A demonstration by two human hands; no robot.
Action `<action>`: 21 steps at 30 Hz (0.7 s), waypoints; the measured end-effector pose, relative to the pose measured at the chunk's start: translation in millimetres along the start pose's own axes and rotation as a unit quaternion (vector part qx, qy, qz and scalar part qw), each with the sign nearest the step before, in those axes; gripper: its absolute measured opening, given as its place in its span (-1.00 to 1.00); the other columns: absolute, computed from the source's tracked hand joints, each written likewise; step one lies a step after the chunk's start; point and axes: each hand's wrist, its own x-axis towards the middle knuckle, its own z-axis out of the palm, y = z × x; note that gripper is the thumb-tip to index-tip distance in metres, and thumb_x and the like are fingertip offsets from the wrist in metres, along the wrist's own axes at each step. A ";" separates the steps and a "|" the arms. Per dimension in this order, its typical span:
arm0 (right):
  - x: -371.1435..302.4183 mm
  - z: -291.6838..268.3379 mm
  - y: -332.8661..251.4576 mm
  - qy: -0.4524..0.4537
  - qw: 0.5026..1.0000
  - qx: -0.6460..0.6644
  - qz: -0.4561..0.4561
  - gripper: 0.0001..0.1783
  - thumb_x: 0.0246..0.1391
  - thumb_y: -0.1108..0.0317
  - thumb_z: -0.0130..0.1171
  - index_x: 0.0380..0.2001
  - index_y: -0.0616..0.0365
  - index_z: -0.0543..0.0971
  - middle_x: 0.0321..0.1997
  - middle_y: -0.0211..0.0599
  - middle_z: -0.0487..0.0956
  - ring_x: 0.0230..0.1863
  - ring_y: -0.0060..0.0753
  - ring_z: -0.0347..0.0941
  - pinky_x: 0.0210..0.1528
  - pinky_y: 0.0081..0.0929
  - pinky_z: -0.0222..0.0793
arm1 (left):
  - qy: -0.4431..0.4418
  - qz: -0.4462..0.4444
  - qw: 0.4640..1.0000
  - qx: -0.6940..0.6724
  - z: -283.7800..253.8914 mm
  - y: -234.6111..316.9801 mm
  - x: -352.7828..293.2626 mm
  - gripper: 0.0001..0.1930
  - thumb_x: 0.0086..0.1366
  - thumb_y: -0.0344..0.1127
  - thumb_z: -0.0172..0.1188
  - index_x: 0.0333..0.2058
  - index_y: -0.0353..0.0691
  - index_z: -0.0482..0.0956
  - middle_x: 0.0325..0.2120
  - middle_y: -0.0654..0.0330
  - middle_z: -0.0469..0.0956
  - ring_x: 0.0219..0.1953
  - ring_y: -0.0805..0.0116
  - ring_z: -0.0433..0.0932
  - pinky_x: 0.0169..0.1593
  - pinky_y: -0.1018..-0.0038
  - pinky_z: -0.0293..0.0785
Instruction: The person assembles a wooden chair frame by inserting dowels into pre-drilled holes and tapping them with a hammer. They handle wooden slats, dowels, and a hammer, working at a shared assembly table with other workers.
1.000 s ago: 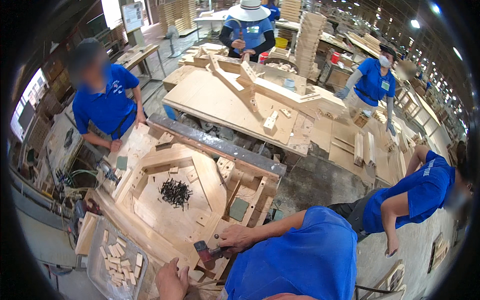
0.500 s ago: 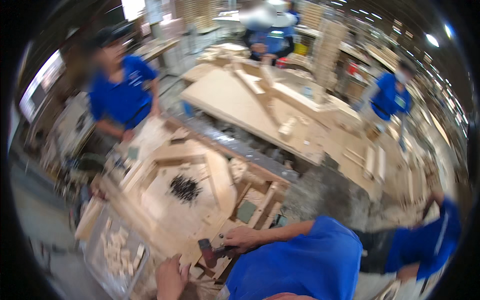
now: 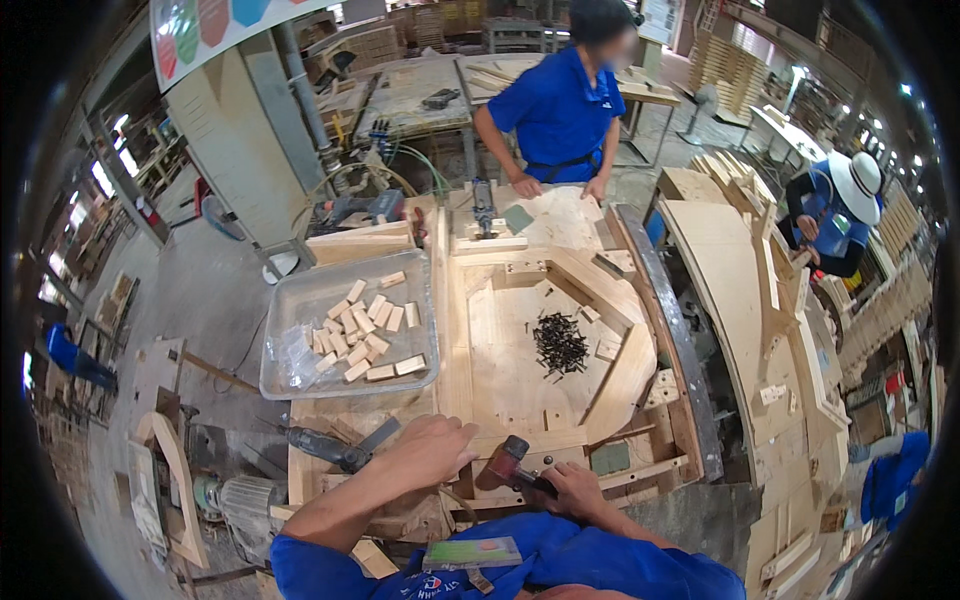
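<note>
My right hand [image 3: 573,492] is closed around the dark handle of a mallet [image 3: 503,462] with a reddish head and black end. The mallet head is over the near piece of an angular wooden frame [image 3: 620,383]. To its left, my left hand [image 3: 432,450] is beside the frame's near-left corner, fingers loosely bent and slightly apart, with nothing visible in them. Inside the frame, a pile of small black screw-like pieces [image 3: 560,345] lies on the board. A power drill [image 3: 330,448] lies by my left forearm.
A clear plastic tray [image 3: 350,388] of small wooden blocks [image 3: 352,330] sits left of the frame. Across the bench stands a person in a blue shirt [image 3: 560,115]. A long table with curved boards [image 3: 715,260] runs along the right, with another person [image 3: 835,210] beyond it.
My view has swung left, bringing the tray, drill and metal cabinet further into sight. My right hand still grips the mallet; my left hand remains near the frame's corner.
</note>
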 end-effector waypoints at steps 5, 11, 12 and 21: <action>1.3 -5.2 -0.2 0.003 1.000 0.012 0.003 -0.61 0.05 0.01 0.46 -0.20 0.02 0.64 -0.28 -0.17 0.64 -0.23 0.02 0.62 -0.22 -0.04 0.55 | 0.019 0.013 1.000 -0.010 4.0 -4.0 2.6 -0.62 0.43 -0.12 0.23 0.05 -0.28 0.61 -0.24 -0.09 0.67 -0.09 -0.19 0.66 0.00 -0.03 0.55; 9.3 5.2 0.5 0.005 1.000 0.017 -0.006 -0.56 -0.05 0.00 0.51 -0.17 -0.04 0.67 -0.24 -0.25 0.65 -0.19 -0.01 0.64 -0.22 -0.09 0.58 | 0.020 0.003 1.000 -0.013 12.9 -16.3 -4.1 -0.62 0.38 -0.12 0.29 0.00 -0.28 0.62 -0.24 -0.11 0.68 -0.09 -0.18 0.67 -0.03 -0.03 0.57; 8.1 4.1 -2.0 0.000 1.000 0.015 -0.002 -0.56 -0.06 0.00 0.51 -0.16 -0.04 0.67 -0.24 -0.25 0.65 -0.18 0.00 0.63 -0.21 -0.08 0.58 | 0.017 -0.009 1.000 -0.015 15.9 -17.4 -4.4 -0.62 0.37 -0.11 0.30 -0.01 -0.29 0.62 -0.25 -0.11 0.68 -0.10 -0.17 0.67 -0.04 -0.03 0.57; -8.4 12.7 2.5 0.000 1.000 0.000 0.018 -0.55 -0.23 0.17 0.52 -0.21 0.00 0.63 -0.33 -0.23 0.61 -0.21 0.01 0.61 -0.21 -0.03 0.52 | 0.045 0.018 0.999 -0.010 35.5 -19.2 8.2 -0.67 0.24 -0.22 0.42 -0.17 -0.36 0.64 -0.32 -0.13 0.70 -0.17 -0.17 0.71 -0.10 0.00 0.59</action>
